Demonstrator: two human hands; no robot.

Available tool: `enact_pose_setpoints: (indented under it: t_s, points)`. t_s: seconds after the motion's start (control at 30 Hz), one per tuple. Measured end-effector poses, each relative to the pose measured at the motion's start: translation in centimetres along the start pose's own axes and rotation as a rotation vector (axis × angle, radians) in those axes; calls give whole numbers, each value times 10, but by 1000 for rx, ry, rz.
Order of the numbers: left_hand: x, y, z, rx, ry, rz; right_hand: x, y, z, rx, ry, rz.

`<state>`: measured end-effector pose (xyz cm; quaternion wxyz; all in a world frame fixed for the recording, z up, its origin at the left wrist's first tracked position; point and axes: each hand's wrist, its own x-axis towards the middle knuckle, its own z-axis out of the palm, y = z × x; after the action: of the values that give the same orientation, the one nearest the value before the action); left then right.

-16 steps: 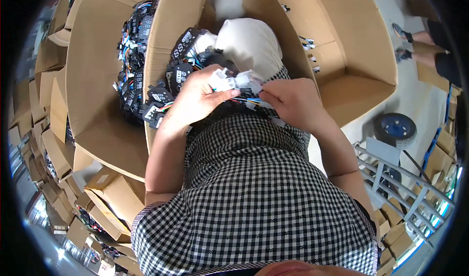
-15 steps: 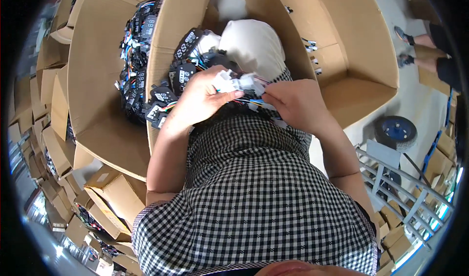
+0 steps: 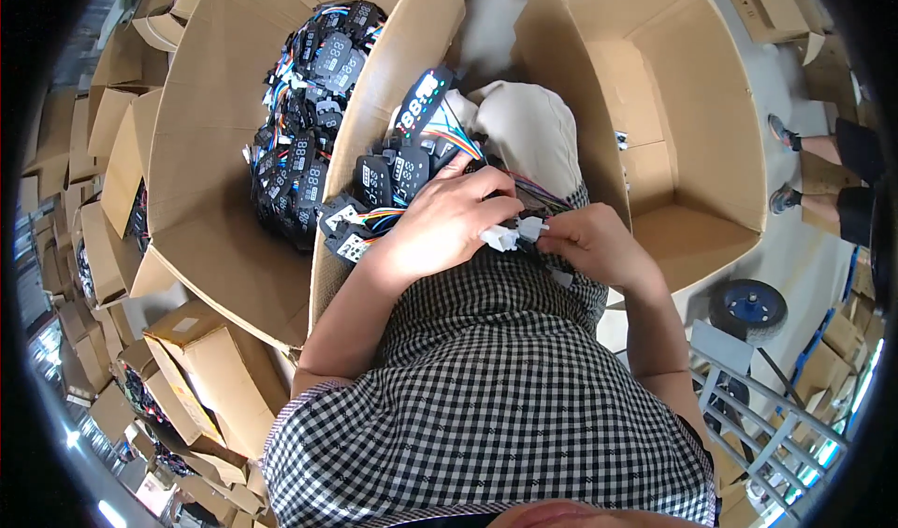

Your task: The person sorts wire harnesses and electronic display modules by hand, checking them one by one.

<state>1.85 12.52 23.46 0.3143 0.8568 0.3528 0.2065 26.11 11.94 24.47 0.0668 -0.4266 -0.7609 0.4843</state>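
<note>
Lit display [image 3: 424,101], long axis toward upper right; white connectors [image 3: 499,239] roughly crosswise.

Person's L hand [image 3: 458,212] curled w/ a white connector [image 3: 500,238] at its thumb; R hand [image 3: 599,243] pinching a 2nd white connector [image 3: 532,229] just beside it, both over the lap. Beyond L hand, a blk display module [image 3: 423,102] tilted, digits lit white & green, w/ multicol. wires [image 3: 454,135]. Other blk modules [image 3: 410,171], unlit, near L hand. Big open cardbd. box [image 3: 210,210] on left w/ a module pile [image 3: 304,177]; another open box [image 3: 697,247] on right. Far right: bystander's legs [image 3: 818,146], blue-hubbed wheel [image 3: 748,308] nr. metal frame [image 3: 772,425].
</note>
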Motion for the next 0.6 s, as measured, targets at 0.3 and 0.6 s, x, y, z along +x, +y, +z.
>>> enact_pose_setpoints:
  t_s: [0.3, 0.6]
  points:
    - [-4, 13, -30, 220, 362, 36, -18, 24, 17, 0, 313, -74]
    - [-26, 2, -140, -718, 1125, -160, -18, 57, 34, 1033, 642, -71]
